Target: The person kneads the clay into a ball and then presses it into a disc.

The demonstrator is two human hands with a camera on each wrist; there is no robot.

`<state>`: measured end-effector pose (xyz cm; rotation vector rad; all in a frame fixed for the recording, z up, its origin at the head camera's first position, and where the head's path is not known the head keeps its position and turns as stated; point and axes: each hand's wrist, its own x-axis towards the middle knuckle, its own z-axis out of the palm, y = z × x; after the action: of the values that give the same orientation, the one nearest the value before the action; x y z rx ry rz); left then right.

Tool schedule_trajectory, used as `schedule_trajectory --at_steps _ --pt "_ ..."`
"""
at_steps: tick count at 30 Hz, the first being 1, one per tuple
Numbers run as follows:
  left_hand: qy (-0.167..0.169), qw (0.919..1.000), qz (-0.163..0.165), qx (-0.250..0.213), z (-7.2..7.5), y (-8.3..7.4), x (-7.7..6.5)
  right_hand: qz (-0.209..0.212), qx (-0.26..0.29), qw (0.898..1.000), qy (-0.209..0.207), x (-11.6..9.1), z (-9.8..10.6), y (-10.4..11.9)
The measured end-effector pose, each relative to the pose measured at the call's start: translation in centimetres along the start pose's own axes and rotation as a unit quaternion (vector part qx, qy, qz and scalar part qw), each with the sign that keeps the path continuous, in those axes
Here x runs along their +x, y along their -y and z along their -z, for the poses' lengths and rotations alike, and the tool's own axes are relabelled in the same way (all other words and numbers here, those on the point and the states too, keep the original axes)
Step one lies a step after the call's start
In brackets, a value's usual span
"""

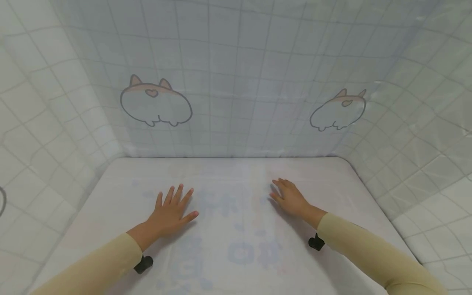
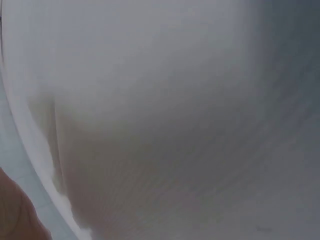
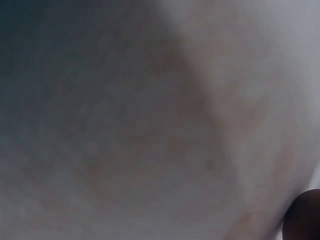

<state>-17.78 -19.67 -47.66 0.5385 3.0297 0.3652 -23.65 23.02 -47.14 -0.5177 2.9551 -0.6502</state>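
Observation:
My left hand (image 1: 167, 217) is spread palm down over the left part of the white table (image 1: 236, 176), fingers straight and apart, holding nothing. On the right side, my right hand (image 1: 290, 199) lies low over the same surface with its fingers extended, also holding nothing. Whether either palm fully touches the cloth, I cannot tell. The left wrist view shows the pale table surface (image 2: 125, 60) in shadow and a bit of skin (image 2: 17, 215) at the lower left. In the right wrist view, the blurred surface (image 3: 175, 145) fills most of the picture, with a dark rounded edge of the hand (image 3: 305, 217) at the corner.
White grid-patterned sheets enclose the table: a back sheet (image 1: 236, 82) with two cartoon animal drawings (image 1: 156, 104), a left sheet (image 1: 37, 123) and a right sheet (image 1: 424, 143). Small black devices (image 1: 144, 264) sit under both wrists. Faint blue prints (image 1: 241, 253) mark the tabletop.

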Motion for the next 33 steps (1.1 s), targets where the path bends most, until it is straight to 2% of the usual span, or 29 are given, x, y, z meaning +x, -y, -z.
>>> schedule_trajectory --at_steps 5,11,18,27,33 --pt "0.005 1.0 0.0 0.004 -0.2 0.0 0.1 0.011 -0.026 1.0 0.009 0.1 -0.7 -0.6" --pt "0.003 0.9997 0.018 0.013 -0.7 1.1 -0.6 0.023 -0.078 0.996 0.022 1.0 -2.3 0.0" --pt "-0.011 0.9999 0.009 -0.001 -0.9 1.1 -0.9 -0.001 -0.152 0.987 0.049 1.3 -2.9 0.7" --pt "0.0 0.9999 0.011 0.01 -1.4 1.1 -0.8 0.002 -0.144 0.989 0.024 0.7 -3.7 0.5" --pt "-0.004 0.9997 0.02 0.013 -0.7 1.4 -1.2 0.011 -0.125 0.992 0.019 0.6 -3.9 0.8"
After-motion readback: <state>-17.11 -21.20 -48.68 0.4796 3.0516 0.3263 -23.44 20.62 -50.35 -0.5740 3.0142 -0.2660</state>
